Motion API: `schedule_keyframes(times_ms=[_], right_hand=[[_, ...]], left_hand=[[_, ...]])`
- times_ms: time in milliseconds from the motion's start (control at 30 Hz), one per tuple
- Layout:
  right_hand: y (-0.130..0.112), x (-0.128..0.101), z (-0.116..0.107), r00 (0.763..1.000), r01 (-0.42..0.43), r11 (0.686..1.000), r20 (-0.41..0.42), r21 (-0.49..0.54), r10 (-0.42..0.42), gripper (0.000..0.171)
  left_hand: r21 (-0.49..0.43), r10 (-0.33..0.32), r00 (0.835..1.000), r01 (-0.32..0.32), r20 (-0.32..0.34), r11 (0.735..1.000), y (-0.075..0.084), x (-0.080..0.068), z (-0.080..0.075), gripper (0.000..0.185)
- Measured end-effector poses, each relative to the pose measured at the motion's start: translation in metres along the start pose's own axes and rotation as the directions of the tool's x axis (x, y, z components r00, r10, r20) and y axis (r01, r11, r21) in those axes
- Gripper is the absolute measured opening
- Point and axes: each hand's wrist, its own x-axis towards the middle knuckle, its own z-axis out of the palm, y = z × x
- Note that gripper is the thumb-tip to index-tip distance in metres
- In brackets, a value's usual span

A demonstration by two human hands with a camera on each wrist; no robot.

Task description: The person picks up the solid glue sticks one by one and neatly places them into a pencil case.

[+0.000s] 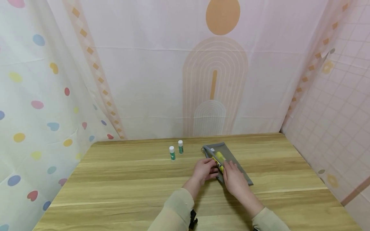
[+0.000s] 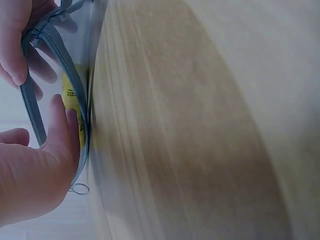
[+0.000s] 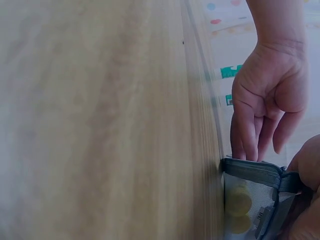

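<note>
A grey mesh zip pouch [image 1: 234, 166] lies on the wooden table [image 1: 121, 186] with a yellow glue stick [image 1: 220, 158] in it. My left hand [image 1: 212, 167] pinches the pouch's near zipper edge, thumb on the mesh [image 2: 62, 125]. My right hand [image 1: 229, 167] grips the other lip of the zipper [image 2: 20, 65]. In the right wrist view the left hand's fingers [image 3: 250, 140] come down onto the pouch's edge [image 3: 252, 172], and the yellow stick [image 3: 239, 204] shows through the mesh. Two green glue sticks with white caps [image 1: 172, 153] [image 1: 180, 146] stand to the left of the pouch.
Patterned cloth walls [image 1: 162, 80] close the table in at the back and on both sides. A metal ring pull [image 2: 79, 189] hangs at the pouch's zipper end. Bare table stretches left and right of the hands.
</note>
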Motion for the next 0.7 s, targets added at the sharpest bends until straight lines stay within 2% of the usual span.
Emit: schedule_keyframes(times_ms=[333,700], right_hand=[[0.0009,0.0,0.0,1.0,0.01,1.0,-0.017,-0.005,-0.01,0.035],[0.0015,0.0001,0.0001,1.0,0.007,1.0,-0.019,-0.006,-0.007,0.035]], left_hand=[[0.004,0.036,0.999,-0.036,-0.006,0.999,-0.0002,-0.0027,-0.0012,0.036],[0.005,0.043,0.998,-0.043,-0.037,0.999,0.001,-0.0069,-0.0011,0.036]])
